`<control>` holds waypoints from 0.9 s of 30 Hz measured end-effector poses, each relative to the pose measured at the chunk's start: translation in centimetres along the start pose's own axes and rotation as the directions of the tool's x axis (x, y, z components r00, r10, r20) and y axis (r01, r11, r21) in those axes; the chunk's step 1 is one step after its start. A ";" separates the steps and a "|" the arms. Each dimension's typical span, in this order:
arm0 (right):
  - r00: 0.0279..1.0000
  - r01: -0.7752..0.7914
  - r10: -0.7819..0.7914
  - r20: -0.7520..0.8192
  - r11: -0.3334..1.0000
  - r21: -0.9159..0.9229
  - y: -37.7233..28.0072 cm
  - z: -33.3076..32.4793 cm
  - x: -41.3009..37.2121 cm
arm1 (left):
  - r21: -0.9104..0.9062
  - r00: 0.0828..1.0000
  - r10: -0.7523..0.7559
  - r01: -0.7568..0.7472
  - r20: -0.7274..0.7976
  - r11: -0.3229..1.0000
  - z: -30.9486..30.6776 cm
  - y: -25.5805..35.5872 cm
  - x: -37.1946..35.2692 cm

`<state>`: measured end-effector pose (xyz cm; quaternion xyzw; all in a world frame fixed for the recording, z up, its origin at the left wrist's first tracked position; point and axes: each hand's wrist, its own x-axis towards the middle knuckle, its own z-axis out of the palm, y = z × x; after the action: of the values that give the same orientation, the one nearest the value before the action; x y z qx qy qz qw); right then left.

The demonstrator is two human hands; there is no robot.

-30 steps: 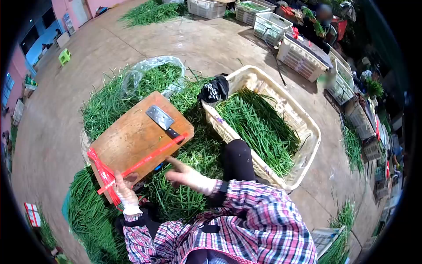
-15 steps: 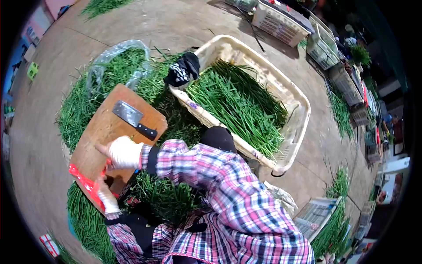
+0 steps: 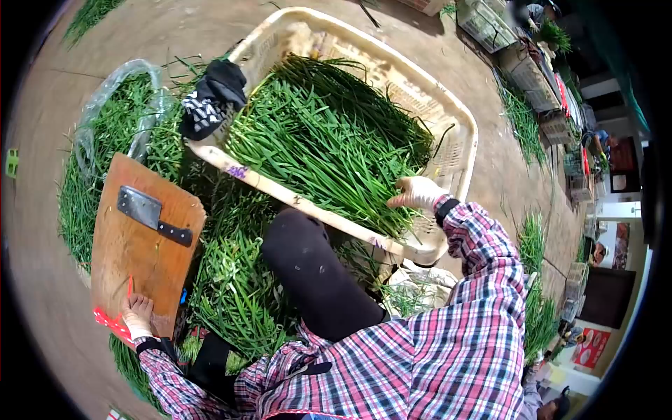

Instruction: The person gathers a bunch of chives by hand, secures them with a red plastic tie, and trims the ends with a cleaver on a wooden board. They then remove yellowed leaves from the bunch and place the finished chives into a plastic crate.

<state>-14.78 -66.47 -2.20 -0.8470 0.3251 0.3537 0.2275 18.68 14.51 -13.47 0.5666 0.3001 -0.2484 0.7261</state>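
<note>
My left hand [image 3: 138, 313], white wrapping at its wrist, is at the near end of a wooden cutting board [image 3: 133, 245]. Its fingers are curled around a red plastic strip [image 3: 130, 285], whose end pokes out above them. More red strips [image 3: 112, 323] lie at the board's edge. A cleaver [image 3: 150, 213] with a black handle rests flat farther up the board. My right hand [image 3: 418, 192], also wrapped in white, is over the near right end of a cream plastic crate [image 3: 462, 150]. Its thumb and fingers are apart, at the ends of long green chives [image 3: 329, 140].
A black patterned cloth [image 3: 215, 98] hangs on the crate's left corner. Loose greens [image 3: 238, 294] lie between the board and my knee [image 3: 308, 259]. A clear plastic bag [image 3: 87, 133] with greens is behind the board. More crates [image 3: 486, 24] stand at the right.
My right hand has left the board and swung right to the crate. My left hand stays by the red strips. The view has shifted, bringing the crate nearer.
</note>
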 end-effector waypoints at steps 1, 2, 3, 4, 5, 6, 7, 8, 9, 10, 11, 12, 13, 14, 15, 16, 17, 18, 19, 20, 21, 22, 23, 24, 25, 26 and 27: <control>1.000 -0.015 0.016 -0.007 0.998 0.057 0.7 1.2 0.4 | -0.019 0.999 -0.015 0.014 -0.052 1.000 0.7 0.2 -0.2; 1.000 0.004 -0.001 -0.030 0.994 0.108 1.3 2.4 0.8 | -0.038 0.994 -0.027 0.024 -0.104 0.999 1.3 0.7 -0.4; 0.999 -0.001 0.006 -0.050 0.995 0.098 1.7 3.7 1.7 | -0.045 0.973 -0.055 0.046 -0.224 0.998 2.9 1.1 -1.1; 0.997 0.002 0.009 -0.076 0.989 0.145 1.5 4.2 2.0 | -0.043 0.961 -0.045 0.035 -0.274 0.998 4.9 1.3 -2.8; 0.994 0.008 0.013 -0.107 0.982 0.191 1.2 4.8 2.4 | -0.043 0.947 -0.032 0.019 -0.320 0.999 6.5 1.3 -3.9; 0.983 0.096 -0.064 -0.173 0.979 0.182 0.8 5.2 2.3 | -0.045 0.946 -0.041 0.028 -0.322 0.999 6.9 1.1 -4.5; 0.963 0.141 -0.112 -0.244 0.984 0.106 0.1 6.2 2.3 | -0.049 0.945 -0.046 0.032 -0.323 0.998 6.9 0.8 -4.8; 0.980 0.142 -0.129 -0.152 0.987 0.079 -0.5 6.7 2.5 | -0.053 0.944 -0.049 0.034 -0.325 0.998 7.0 0.4 -5.2; 0.988 0.146 -0.143 -0.060 0.988 0.050 -1.4 6.7 2.2 | -0.036 0.947 -0.048 0.038 -0.317 0.999 7.6 -0.1 -5.9; 0.980 0.199 -0.199 -0.013 0.979 0.040 -1.9 7.3 2.3 | -0.014 0.952 -0.043 0.041 -0.303 0.999 7.7 -0.7 -6.4; 0.982 0.187 -0.188 0.029 0.982 0.035 -2.3 7.7 2.3 | 0.007 0.955 -0.037 0.041 -0.293 0.999 7.7 -1.4 -7.0; 0.979 0.199 -0.196 -0.053 0.978 0.069 -2.0 8.3 2.8 | 0.033 0.963 -0.021 0.031 -0.269 0.999 8.3 -2.1 -7.7; 0.972 0.209 -0.194 -0.135 0.973 0.103 -1.5 8.5 3.1 | 0.101 0.978 -0.028 0.049 -0.207 0.994 8.5 -2.4 -8.4; 0.970 0.187 -0.173 -0.170 0.980 0.069 -1.0 8.2 3.6 | 0.136 0.985 -0.020 0.044 -0.173 0.990 8.8 -2.8 -9.0; 0.965 0.178 -0.141 -0.222 0.971 0.158 -1.1 8.0 3.8 | 0.168 0.990 -0.014 0.038 -0.143 0.985 10.7 -3.3 -10.4; 0.978 0.160 -0.136 -0.160 0.976 0.146 -1.3 8.4 4.0 | 0.196 0.991 -0.001 0.027 -0.133 0.980 11.9 -3.6 -11.4; 0.988 0.133 -0.121 -0.095 0.981 0.138 -1.4 8.9 4.0 | 0.224 0.992 0.009 0.019 -0.125 0.974 13.2 -3.7 -12.4; 0.994 0.099 -0.105 0.017 0.972 0.212 -1.8 8.9 3.8 | 0.234 0.994 0.010 0.016 -0.110 0.972 14.0 -3.8 -13.1; 0.993 0.081 -0.101 0.068 0.967 0.243 -1.8 9.7 4.5 | 0.240 0.996 0.012 0.010 -0.091 0.971 15.0 -3.8 -13.6; 0.994 0.090 -0.100 0.031 0.968 0.235 -1.7 9.8 4.9 | 0.242 0.997 0.030 -0.010 -0.076 0.970 15.9 -3.9 -14.3; 0.996 0.091 -0.092 -0.006 0.970 0.228 -1.4 9.8 4.9 | 0.246 0.998 0.041 -0.026 -0.055 0.969 16.9 -3.7 -14.8; 0.994 0.097 -0.104 0.028 0.977 0.188 -1.6 9.5 4.6 | 0.248 0.998 0.046 -0.032 -0.050 0.968 17.9 -3.4 -15.2; 0.988 0.155 -0.152 -0.033 0.980 0.125 -1.1 10.9 5.1 | 0.231 0.998 0.041 -0.029 -0.045 0.973 18.0 -3.2 -15.0; 0.992 0.123 -0.123 -0.015 0.983 0.135 -1.3 10.8 5.0 | 0.237 0.998 0.062 -0.055 -0.024 0.970 18.5 -3.0 -15.0; 0.996 0.092 -0.093 0.000 0.985 0.148 -1.5 10.5 4.8 | 0.243 0.996 0.085 -0.083 0.001 0.966 19.6 -2.6 -15.2; 0.997 0.065 -0.071 0.035 0.986 0.156 -1.9 10.0 4.5 | 0.239 0.994 0.109 -0.099 -0.026 0.966 21.0 -2.4 -15.3; 0.997 0.079 -0.080 0.007 0.991 0.108 -1.7 10.9 4.9 | 0.235 0.992 0.122 -0.124 0.023 0.964 22.9 -2.1 -15.6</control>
<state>-15.82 -60.51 -12.65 -0.8439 0.3082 0.3310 0.2885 9.84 -7.88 0.39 0.6651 0.2296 -0.2392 0.6691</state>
